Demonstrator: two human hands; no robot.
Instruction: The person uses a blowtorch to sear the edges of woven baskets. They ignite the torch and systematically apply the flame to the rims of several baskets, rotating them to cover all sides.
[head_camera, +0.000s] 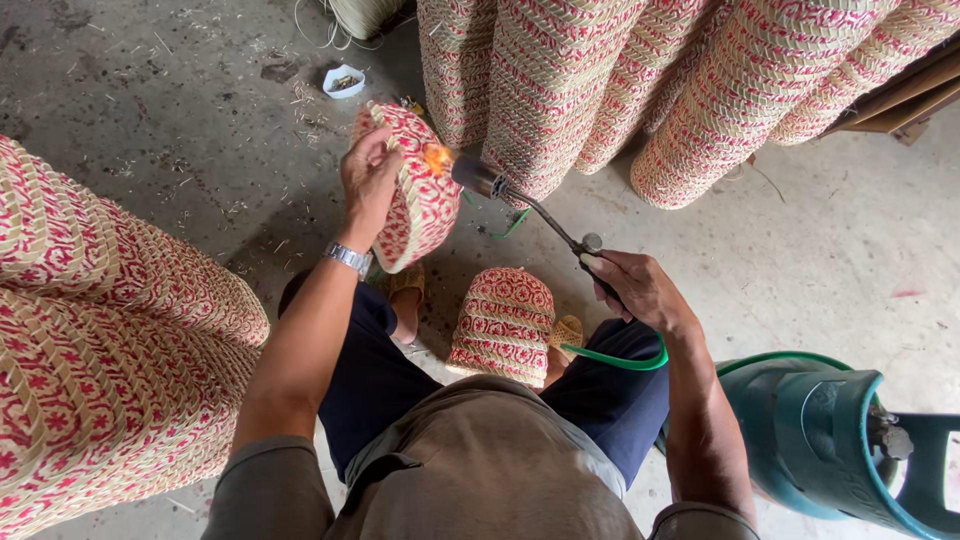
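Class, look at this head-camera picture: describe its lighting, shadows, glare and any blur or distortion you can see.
Head view: soft, even daylight on the concrete floor; faint shadow under the left hand and the woven basket it holds. The flame at the torch tip, held by the right hand, glows overexposed orange. Mostly sharp; wide-angle stretch bends the basket stacks at the edges.

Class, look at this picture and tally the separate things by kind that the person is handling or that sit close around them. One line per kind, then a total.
Single woven baskets: 2 (one in the left hand at, one on the floor)
Gas torches: 1, in the right hand
Green hoses: 1
Teal gas cylinders: 1
Small white dishes: 1
Total: 6
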